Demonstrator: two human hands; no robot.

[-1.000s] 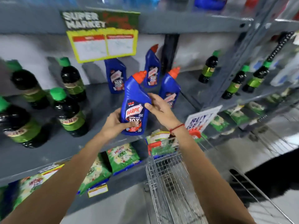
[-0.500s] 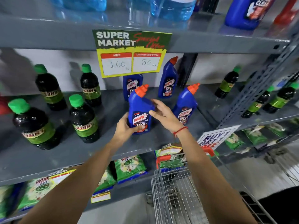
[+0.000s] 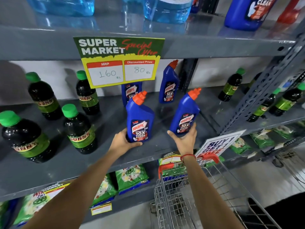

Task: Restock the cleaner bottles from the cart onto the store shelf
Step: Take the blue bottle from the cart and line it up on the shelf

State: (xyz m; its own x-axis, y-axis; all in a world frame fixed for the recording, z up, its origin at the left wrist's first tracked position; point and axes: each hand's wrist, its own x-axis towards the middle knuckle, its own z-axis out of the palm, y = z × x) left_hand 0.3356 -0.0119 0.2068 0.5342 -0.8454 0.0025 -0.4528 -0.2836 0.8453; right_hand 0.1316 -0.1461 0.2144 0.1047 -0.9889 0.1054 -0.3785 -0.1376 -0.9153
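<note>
Several blue Harpic cleaner bottles with orange caps stand on the grey middle shelf point(image 3: 102, 156). My left hand point(image 3: 123, 141) grips the base of the front left bottle point(image 3: 140, 119), which stands upright on the shelf. My right hand point(image 3: 184, 138) cups the base of the front right bottle point(image 3: 185, 114), fingers wrapped around its lower edge. Two more blue bottles stand behind, one point(image 3: 169, 83) near the back wall and one point(image 3: 131, 92) partly hidden by the price sign. The wire cart point(image 3: 175, 195) sits below my right arm.
Dark Sunny bottles with green caps point(image 3: 79, 129) fill the shelf's left part, more stand at the right point(image 3: 231, 85). A yellow price sign point(image 3: 120, 63) hangs from the upper shelf. A slanted metal upright point(image 3: 264, 93) bounds the bay on the right. Green detergent packs point(image 3: 132, 177) lie below.
My right hand left the front left bottle and took hold of the front right bottle's base. My left hand stayed on the left bottle, now standing on the shelf. The view moved closer.
</note>
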